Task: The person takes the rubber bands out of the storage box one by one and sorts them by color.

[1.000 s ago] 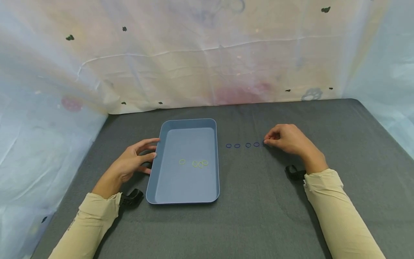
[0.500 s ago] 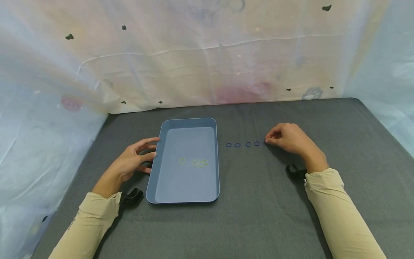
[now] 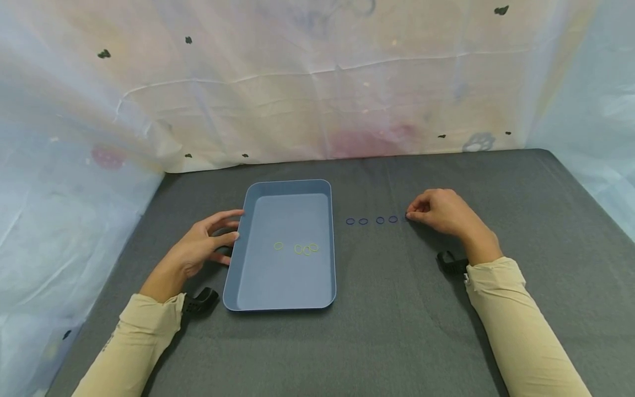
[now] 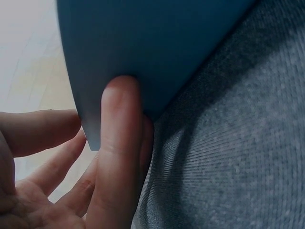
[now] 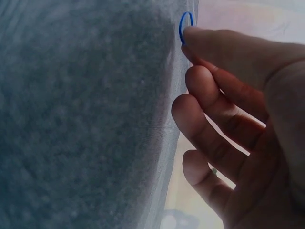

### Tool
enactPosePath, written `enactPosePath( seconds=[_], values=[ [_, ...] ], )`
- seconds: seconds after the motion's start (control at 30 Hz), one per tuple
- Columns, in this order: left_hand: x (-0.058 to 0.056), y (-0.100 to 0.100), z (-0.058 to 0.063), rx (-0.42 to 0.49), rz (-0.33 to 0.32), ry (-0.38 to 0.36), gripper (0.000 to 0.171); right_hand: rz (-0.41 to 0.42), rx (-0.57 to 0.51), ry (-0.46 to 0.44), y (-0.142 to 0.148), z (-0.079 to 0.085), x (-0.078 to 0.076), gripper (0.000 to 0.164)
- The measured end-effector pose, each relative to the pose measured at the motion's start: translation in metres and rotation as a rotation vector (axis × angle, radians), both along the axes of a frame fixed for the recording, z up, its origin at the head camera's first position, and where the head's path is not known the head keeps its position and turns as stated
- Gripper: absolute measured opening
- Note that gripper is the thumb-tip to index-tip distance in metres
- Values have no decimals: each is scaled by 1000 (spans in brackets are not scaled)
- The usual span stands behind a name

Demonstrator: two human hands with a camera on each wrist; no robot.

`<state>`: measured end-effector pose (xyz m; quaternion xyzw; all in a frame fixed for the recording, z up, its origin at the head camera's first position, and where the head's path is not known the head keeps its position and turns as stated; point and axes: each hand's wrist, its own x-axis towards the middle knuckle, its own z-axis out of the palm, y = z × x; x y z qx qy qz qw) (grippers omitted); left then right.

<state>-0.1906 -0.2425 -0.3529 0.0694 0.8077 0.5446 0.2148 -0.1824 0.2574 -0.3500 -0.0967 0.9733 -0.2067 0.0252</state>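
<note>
Right hand (image 3: 445,214) pinches a blue rubber band (image 5: 181,29), four matching bands (image 3: 377,220) toward its nine o'clock; spread left hand (image 3: 195,246) touches the tray (image 3: 279,284).

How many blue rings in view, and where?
5. The first blue ring, second, third and fourth lie in a row on the gray cloth, from the tray toward the right hand; the fifth is pinched in that hand, which may hide more.

on the grey-clothed table (image 3: 397,325) we see a blue tray (image 3: 285,284), with four blue rings (image 3: 380,223) lined up right of it.
</note>
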Motion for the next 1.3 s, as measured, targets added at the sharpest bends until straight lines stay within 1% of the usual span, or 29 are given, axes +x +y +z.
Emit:
enactPosePath(
  seconds=[0.63,0.83,0.93,1.1,1.3],
  values=[
    [1,0,2,2,0,0,64,-10,21,-24,0,-1,-1,14],
    [2,-1,3,19,-11,-7,64,-5,24,-35,1,1,0,15],
    [2,-2,3,13,-10,-5,64,-7,17,-39,2,3,0,16],
    [1,-1,3,8,-5,-6,64,4,-2,-23,2,5,2,16],
    [1,0,4,3,-5,-11,63,39,-4,8,2,6,3,14]
  ],
)
